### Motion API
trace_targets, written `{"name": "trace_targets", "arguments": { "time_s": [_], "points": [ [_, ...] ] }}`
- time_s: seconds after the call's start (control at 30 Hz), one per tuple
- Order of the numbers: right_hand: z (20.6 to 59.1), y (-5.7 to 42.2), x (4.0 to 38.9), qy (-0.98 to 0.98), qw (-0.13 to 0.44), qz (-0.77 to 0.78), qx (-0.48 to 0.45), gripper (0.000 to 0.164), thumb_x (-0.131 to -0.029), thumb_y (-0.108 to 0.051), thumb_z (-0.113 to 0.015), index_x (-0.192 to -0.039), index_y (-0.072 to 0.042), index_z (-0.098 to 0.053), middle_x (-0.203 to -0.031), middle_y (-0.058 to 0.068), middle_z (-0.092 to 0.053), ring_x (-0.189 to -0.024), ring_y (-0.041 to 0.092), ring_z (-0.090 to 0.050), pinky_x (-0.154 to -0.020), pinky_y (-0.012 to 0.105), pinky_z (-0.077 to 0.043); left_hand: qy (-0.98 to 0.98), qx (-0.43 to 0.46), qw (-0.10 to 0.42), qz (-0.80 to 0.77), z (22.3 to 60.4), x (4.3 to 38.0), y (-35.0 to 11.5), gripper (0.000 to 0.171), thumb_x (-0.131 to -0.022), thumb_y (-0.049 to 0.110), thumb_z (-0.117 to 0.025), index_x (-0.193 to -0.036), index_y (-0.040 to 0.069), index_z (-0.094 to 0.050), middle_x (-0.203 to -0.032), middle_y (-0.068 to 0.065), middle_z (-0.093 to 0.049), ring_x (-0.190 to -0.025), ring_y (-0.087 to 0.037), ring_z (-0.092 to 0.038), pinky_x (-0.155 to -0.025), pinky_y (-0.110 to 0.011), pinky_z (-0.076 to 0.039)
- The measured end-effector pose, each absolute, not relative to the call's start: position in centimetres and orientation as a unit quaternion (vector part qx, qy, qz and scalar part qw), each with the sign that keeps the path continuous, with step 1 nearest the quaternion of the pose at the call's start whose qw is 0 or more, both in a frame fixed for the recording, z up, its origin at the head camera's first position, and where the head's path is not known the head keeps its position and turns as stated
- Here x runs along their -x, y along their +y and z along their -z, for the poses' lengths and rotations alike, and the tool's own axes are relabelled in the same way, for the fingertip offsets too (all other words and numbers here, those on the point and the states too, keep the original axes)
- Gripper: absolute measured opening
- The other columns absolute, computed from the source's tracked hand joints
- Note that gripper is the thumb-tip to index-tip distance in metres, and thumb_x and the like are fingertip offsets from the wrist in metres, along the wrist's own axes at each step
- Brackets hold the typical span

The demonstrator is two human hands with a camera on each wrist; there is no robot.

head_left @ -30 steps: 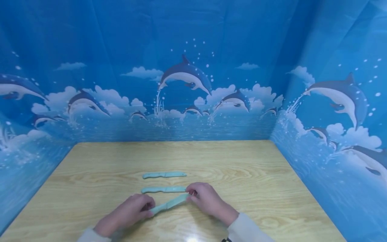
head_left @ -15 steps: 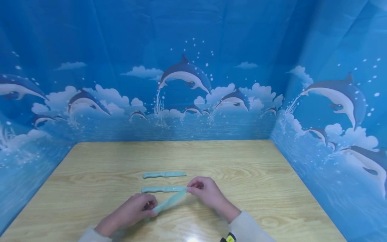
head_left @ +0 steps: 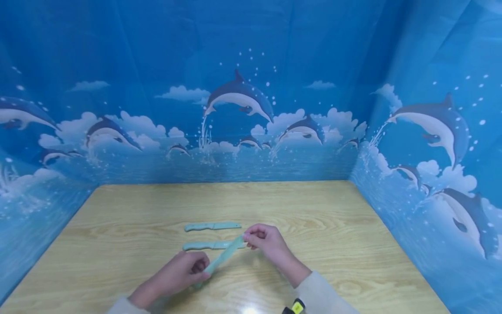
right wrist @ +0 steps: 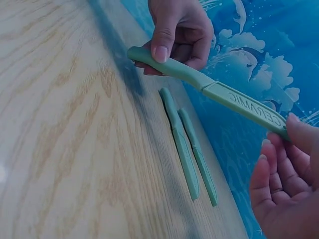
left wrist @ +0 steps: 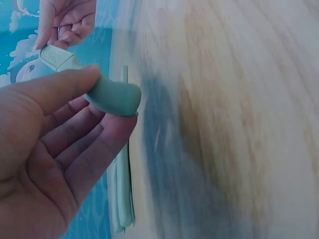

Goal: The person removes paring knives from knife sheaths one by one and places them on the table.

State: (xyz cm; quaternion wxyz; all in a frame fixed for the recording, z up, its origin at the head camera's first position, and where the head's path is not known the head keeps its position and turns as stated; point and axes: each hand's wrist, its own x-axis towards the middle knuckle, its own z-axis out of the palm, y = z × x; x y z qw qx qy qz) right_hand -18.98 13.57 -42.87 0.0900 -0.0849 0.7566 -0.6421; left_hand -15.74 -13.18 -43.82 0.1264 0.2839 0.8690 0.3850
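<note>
Between both hands a pale green knife [right wrist: 234, 99] is held up off the table, its blade part embossed with the word CERAMIC. My left hand [head_left: 182, 272] pinches the curved handle end between thumb and fingers. The blade tip sits between thumb and fingertips of my right hand [head_left: 270, 244]. In the head view the knife slants up to the right. Two similar green knives lie side by side on the table beyond it: a nearer knife [head_left: 201, 246], partly overlapped by the held one, and a farther knife [head_left: 211, 226].
The wood-grain table [head_left: 313, 209] is bordered by a blue curtain [head_left: 157, 43] printed with dolphins and clouds, at the back and both sides. A black and yellow object [head_left: 296, 307] shows by the right sleeve [head_left: 323, 294].
The right hand has risen and moved farther from me with the blade tip, so the held knife tilts more steeply. The left hand has shifted slightly right. The two lying knives stay put.
</note>
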Motion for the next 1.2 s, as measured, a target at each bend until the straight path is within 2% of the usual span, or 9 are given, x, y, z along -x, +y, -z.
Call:
{"name": "trace_targets", "arguments": {
  "time_s": [0.33,0.8,1.03,1.2],
  "points": [
    [42.5,13.4,19.1,0.738,0.080,0.667,0.059,0.023,-0.087,-0.013,-0.073,-0.102,0.004,-0.066,-0.089,0.007,-0.072,-0.075,0.013,-0.064,-0.070,0.027,-0.057,0.846,-0.277,0.165,-0.424,44.1,15.6,-12.1,0.012,-0.087,0.018,-0.073,-0.092,0.010,-0.065,-0.082,0.007,-0.069,-0.074,-0.003,-0.064,-0.065,-0.017,-0.054],
    [42.8,12.9,19.5,0.709,0.069,0.700,0.049,0.028,-0.088,-0.010,-0.071,-0.105,0.011,-0.064,-0.086,0.007,-0.072,-0.071,0.010,-0.065,-0.068,0.023,-0.057,0.842,-0.275,0.152,-0.438,44.5,15.0,-10.6,0.025,-0.083,0.019,-0.076,-0.099,0.001,-0.069,-0.078,0.004,-0.071,-0.069,-0.002,-0.064,-0.063,-0.019,-0.055],
    [42.7,12.7,19.4,0.699,0.085,0.708,0.060,0.028,-0.089,-0.010,-0.070,-0.106,0.011,-0.064,-0.088,0.011,-0.072,-0.072,0.011,-0.067,-0.071,0.027,-0.059,0.836,-0.269,0.150,-0.455,44.1,14.9,-9.7,0.020,-0.085,0.021,-0.075,-0.095,0.005,-0.069,-0.077,0.007,-0.070,-0.068,-0.003,-0.064,-0.062,-0.019,-0.055],
    [42.6,12.4,19.2,0.691,0.110,0.712,0.063,0.026,-0.089,-0.009,-0.069,-0.107,0.009,-0.065,-0.089,0.012,-0.072,-0.073,0.013,-0.068,-0.074,0.030,-0.059,0.822,-0.255,0.156,-0.485,43.9,14.8,-9.2,0.015,-0.088,0.021,-0.072,-0.092,0.007,-0.068,-0.075,0.006,-0.070,-0.065,-0.007,-0.065,-0.059,-0.021,-0.055]
  ]
}}
